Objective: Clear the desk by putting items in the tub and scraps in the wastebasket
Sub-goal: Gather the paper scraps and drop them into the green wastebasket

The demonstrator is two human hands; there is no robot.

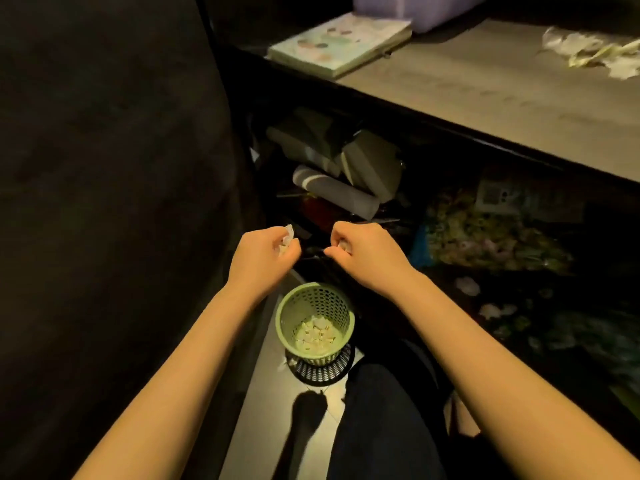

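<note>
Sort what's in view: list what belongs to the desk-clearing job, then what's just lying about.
Job:
left hand, shut on paper scraps
right hand, closed, scrap showing
green wastebasket, scraps inside
scrap pile on desk
book
purple tub

Lying about:
clutter under desk
patterned bags

Desk (485, 88): book (337, 43), scraps (595, 53). Floor (277, 393): wastebasket (313, 323).
</note>
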